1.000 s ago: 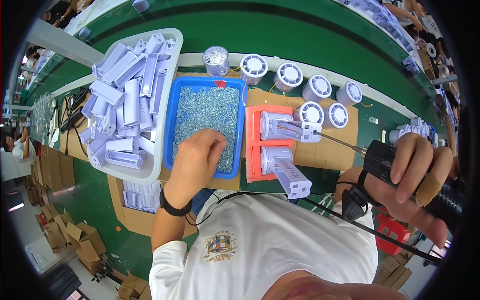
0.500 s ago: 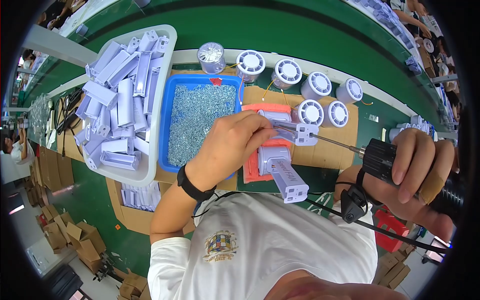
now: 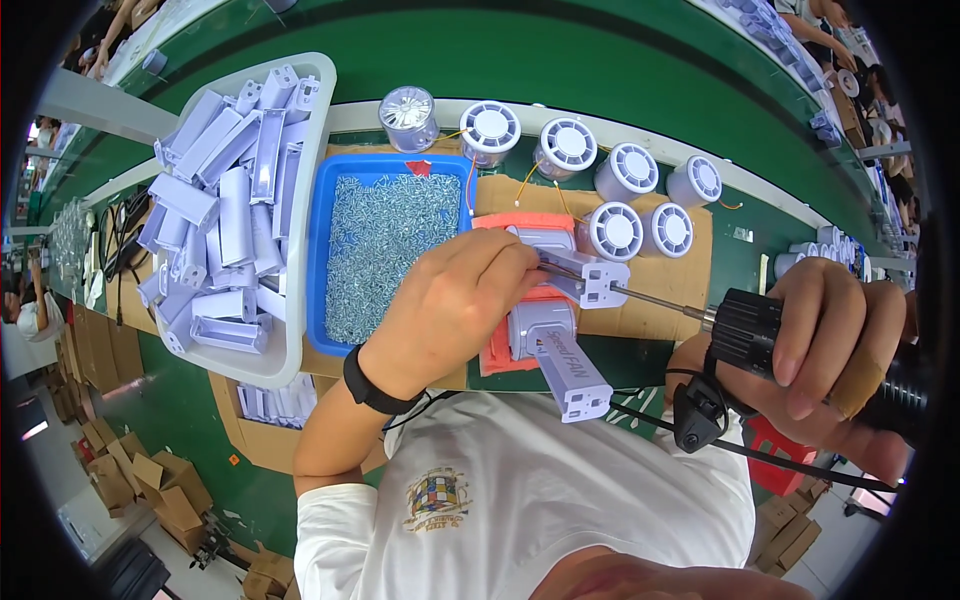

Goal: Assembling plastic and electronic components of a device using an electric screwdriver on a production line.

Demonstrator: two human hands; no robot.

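Note:
In my right hand (image 3: 835, 340) is a black electric screwdriver (image 3: 748, 330), its fingers wrapped round the body. Its long thin bit (image 3: 665, 302) passes through the end plate of a pale lilac plastic handle (image 3: 604, 284) toward my left fingertips. My left hand (image 3: 455, 305), wearing a black wristband, is closed in a pinch beside that handle; what lies between the fingertips is hidden. Nearer me a second handled fan part (image 3: 572, 372) lies with its rounded end on a pink foam pad (image 3: 495, 352). Whether a screw sits on the bit cannot be seen.
A blue tray (image 3: 318, 250) of small screws stands left of the pad. Farther left, a white bin (image 3: 318, 110) holds many lilac handle shells (image 3: 235, 215). Several round fan heads (image 3: 566, 145) with wires stand behind, partly on cardboard (image 3: 665, 285). A black cable (image 3: 740, 450) crosses near my right arm.
The whole view has shifted slightly. My left hand still pinches at the handle, and the screwdriver bit stays through its end plate.

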